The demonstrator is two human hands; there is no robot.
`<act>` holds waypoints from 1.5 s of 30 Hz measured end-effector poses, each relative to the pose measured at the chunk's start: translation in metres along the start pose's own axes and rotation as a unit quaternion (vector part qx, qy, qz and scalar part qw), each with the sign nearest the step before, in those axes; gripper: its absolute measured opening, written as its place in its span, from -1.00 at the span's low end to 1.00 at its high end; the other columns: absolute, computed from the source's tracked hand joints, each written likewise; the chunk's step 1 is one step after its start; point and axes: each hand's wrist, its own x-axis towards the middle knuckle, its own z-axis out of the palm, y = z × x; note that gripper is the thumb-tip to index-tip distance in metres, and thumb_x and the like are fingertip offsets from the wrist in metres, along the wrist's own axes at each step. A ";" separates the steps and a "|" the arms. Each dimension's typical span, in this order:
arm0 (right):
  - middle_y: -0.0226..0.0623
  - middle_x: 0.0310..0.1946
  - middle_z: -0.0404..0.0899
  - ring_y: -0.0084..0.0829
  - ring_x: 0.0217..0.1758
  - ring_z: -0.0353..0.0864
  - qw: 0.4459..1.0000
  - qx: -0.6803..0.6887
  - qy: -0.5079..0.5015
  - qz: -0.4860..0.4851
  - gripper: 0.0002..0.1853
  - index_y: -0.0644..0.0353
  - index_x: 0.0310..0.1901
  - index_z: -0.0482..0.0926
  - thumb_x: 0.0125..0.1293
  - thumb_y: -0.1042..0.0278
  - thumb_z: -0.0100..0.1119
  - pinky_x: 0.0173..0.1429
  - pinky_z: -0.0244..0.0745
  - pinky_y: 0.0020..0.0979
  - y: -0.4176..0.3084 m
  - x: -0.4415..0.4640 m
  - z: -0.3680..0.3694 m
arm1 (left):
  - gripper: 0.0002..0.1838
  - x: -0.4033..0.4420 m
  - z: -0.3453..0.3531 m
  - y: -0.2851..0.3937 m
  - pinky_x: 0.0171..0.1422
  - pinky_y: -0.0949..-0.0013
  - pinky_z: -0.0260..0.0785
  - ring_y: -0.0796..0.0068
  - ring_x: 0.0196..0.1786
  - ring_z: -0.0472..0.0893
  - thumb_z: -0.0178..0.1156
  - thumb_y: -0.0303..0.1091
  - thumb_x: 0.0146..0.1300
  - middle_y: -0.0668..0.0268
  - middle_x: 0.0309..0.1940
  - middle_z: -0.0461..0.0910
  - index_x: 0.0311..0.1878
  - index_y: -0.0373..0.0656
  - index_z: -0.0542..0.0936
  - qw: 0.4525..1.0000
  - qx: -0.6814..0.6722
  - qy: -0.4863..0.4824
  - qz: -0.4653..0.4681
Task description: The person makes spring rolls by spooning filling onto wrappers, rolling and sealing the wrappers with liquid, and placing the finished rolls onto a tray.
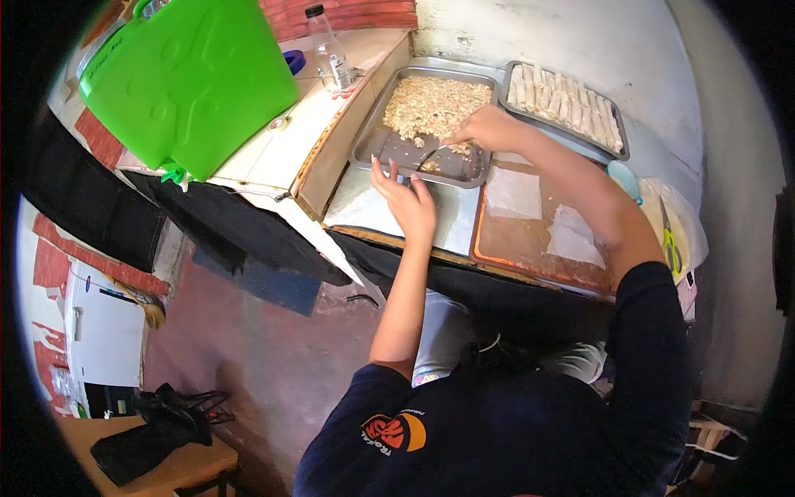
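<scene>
My right hand (489,130) is closed around the handle of a spoon (432,152), which dips into a metal baking tray (361,147). A crumbly, light-coloured filling mixture (431,103) covers the far part of that tray, with loose bits at the near side. My left hand (410,205) is raised at the tray's near edge, fingers apart and holding nothing; whether it touches the rim I cannot tell. Under my right forearm, two pale wrapper sheets, one nearer the tray (513,192) and one further right (575,238), lie on a brown board (505,240).
A second tray (623,154) holds several rows of rolled wrappers (563,98) at the back right. On the raised tiled ledge (261,157) stand a large green jerrycan (190,87) and a clear bottle (331,58). Green-handled scissors (672,248) lie near a plastic bag (691,219).
</scene>
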 end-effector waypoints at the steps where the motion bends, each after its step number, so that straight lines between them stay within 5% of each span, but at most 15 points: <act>1: -0.28 -0.43 0.68 -0.23 -0.33 0.68 0.999 -0.017 -0.030 0.001 -0.49 -0.34 0.11 0.68 0.17 0.48 0.16 -0.26 0.55 -0.25 -0.001 -0.008 -0.010 | -0.19 0.000 0.000 -0.002 0.36 0.01 0.29 -0.16 0.31 0.45 0.08 -0.62 0.24 -0.16 0.46 -0.01 0.51 -0.32 -0.07 1.000 0.008 -0.002 0.002; 5: -0.22 -0.44 0.67 -0.21 -0.33 0.68 0.994 0.020 -0.088 0.065 -0.49 -0.45 0.10 0.68 0.21 0.47 0.13 -0.25 0.54 -0.20 0.014 -0.026 -0.025 | -0.21 0.001 0.001 -0.003 0.37 0.01 0.28 -0.16 0.32 0.44 0.06 -0.63 0.23 -0.17 0.43 0.04 0.50 -0.35 -0.05 1.000 0.001 0.000 0.007; 8: -0.21 -0.33 0.71 -0.17 -0.28 0.71 0.984 0.020 -0.019 0.176 -0.54 -0.46 0.08 0.68 0.25 0.38 0.09 -0.20 0.57 -0.17 -0.010 -0.008 -0.043 | -0.24 0.002 0.001 0.003 0.40 0.00 0.24 -0.18 0.32 0.43 0.02 -0.65 0.21 -0.23 0.36 0.09 0.48 -0.41 -0.01 1.000 -0.011 0.003 -0.001; 15: -0.21 -0.35 0.72 -0.19 -0.25 0.74 0.970 -0.032 0.020 0.239 -0.51 -0.46 0.09 0.67 0.22 0.40 0.09 -0.19 0.59 -0.14 -0.023 0.015 0.030 | -0.29 0.003 -0.001 0.001 0.38 0.01 0.27 -0.16 0.33 0.42 0.04 -0.63 0.23 -0.19 0.33 0.14 0.46 -0.38 0.07 1.000 0.009 -0.009 0.013; 17: -0.19 -0.35 0.72 -0.18 -0.26 0.74 0.980 -0.006 0.019 0.199 -0.51 -0.44 0.06 0.70 0.17 0.44 0.10 -0.20 0.59 -0.13 -0.016 0.002 0.035 | -0.32 0.002 0.001 -0.006 0.34 0.04 0.32 -0.15 0.34 0.41 0.07 -0.58 0.26 -0.16 0.32 0.18 0.45 -0.31 0.13 0.999 0.015 -0.006 0.034; 23: -0.19 -0.34 0.72 -0.14 -0.27 0.72 0.985 -0.021 -0.083 0.153 -0.66 -0.30 -0.12 0.77 0.14 0.36 0.16 -0.22 0.56 -0.14 -0.019 -0.045 -0.041 | -0.67 -0.003 0.003 -0.001 0.46 -0.12 0.06 -0.08 0.41 0.34 0.14 -0.24 0.33 0.15 0.17 0.53 0.13 -0.03 0.60 0.971 0.199 -0.060 0.115; 26: -0.23 -0.35 0.73 -0.15 -0.30 0.72 0.978 0.030 -0.134 0.156 -0.73 -0.25 -0.17 0.79 0.15 0.31 0.17 -0.25 0.54 -0.14 -0.024 -0.045 -0.049 | -0.73 -0.005 0.004 -0.002 0.52 -0.17 -0.11 0.00 0.42 0.35 0.17 -0.10 0.32 0.37 0.08 0.65 -0.02 0.08 0.71 0.937 0.279 -0.146 0.150; 30: -0.29 -0.48 0.69 -0.29 -0.51 0.61 0.958 0.158 -0.180 0.155 -0.73 -0.19 -0.16 0.79 0.19 0.29 0.15 -0.40 0.42 -0.24 -0.008 -0.036 -0.023 | -0.72 -0.005 0.003 0.003 0.55 -0.18 -0.19 0.01 0.42 0.35 0.16 -0.05 0.32 0.42 0.02 0.69 -0.04 0.13 0.74 0.944 0.229 -0.180 0.154; 32: -0.37 -0.62 0.55 -0.42 -0.63 0.43 0.911 0.293 -0.218 0.193 -0.74 -0.12 -0.15 0.79 0.22 0.29 0.13 -0.51 0.28 -0.32 0.000 -0.038 -0.019 | -0.69 -0.004 0.003 0.005 0.56 -0.18 -0.21 0.01 0.43 0.35 0.16 -0.03 0.32 0.40 0.05 0.67 0.02 0.15 0.72 0.937 0.242 -0.196 0.156; 34: -0.51 -0.76 0.33 -0.56 -0.72 0.19 0.792 0.466 -0.265 0.293 -0.74 -0.02 -0.13 0.78 0.28 0.31 0.10 -0.61 0.11 -0.39 0.001 -0.044 -0.022 | -0.63 -0.004 0.004 0.006 0.56 -0.18 -0.21 0.00 0.42 0.35 0.16 0.00 0.32 0.38 0.07 0.67 0.12 0.15 0.67 0.935 0.237 -0.189 0.182; 35: -0.57 -0.75 0.27 -0.61 -0.72 0.15 0.787 0.476 -0.255 0.298 -0.74 -0.01 -0.11 0.77 0.29 0.31 0.09 -0.61 0.06 -0.43 -0.001 -0.047 -0.022 | -0.59 -0.003 0.006 0.006 0.57 -0.18 -0.22 0.00 0.42 0.36 0.16 0.01 0.32 0.37 0.08 0.67 0.17 0.15 0.65 0.934 0.234 -0.186 0.196; 37: -0.69 -0.74 0.14 -0.73 -0.71 0.06 0.775 0.498 -0.235 0.310 -0.72 -0.01 -0.08 0.77 0.32 0.32 0.06 -0.62 -0.03 -0.52 -0.007 -0.057 -0.023 | -0.51 0.003 0.009 0.012 0.57 -0.17 -0.18 -0.01 0.41 0.36 0.17 0.00 0.30 0.30 0.10 0.65 0.25 0.08 0.58 0.923 0.243 -0.210 0.210; 41: -0.66 -0.73 0.23 -0.74 -0.72 0.08 0.769 0.525 -0.191 0.312 -0.69 -0.02 -0.05 0.76 0.30 0.31 0.05 -0.63 -0.04 -0.54 -0.007 -0.093 -0.033 | -0.39 0.013 0.020 0.040 0.56 -0.09 -0.08 -0.06 0.38 0.38 0.19 0.05 0.27 0.12 0.14 0.61 0.33 -0.04 0.50 0.932 0.140 -0.288 0.173; 42: -0.64 -0.72 0.27 -0.74 -0.72 0.09 0.769 0.527 -0.180 0.314 -0.68 0.00 -0.05 0.76 0.27 0.33 0.05 -0.65 -0.04 -0.55 -0.007 -0.106 -0.040 | -0.36 0.012 0.024 0.048 0.45 0.06 0.17 0.00 0.35 0.43 0.26 -0.07 0.29 0.05 0.16 0.59 0.41 -0.04 0.41 0.926 0.126 -0.300 0.191; 45: -0.59 -0.73 0.32 -0.74 -0.74 0.15 0.771 0.518 -0.170 0.329 -0.66 0.06 -0.04 0.76 0.25 0.35 0.05 -0.67 -0.03 -0.58 -0.015 -0.152 -0.074 | -0.37 -0.005 0.041 0.082 0.35 0.15 0.31 0.03 0.30 0.49 0.30 -0.25 0.27 0.07 0.18 0.57 0.41 -0.09 0.41 0.903 -0.028 -0.373 0.212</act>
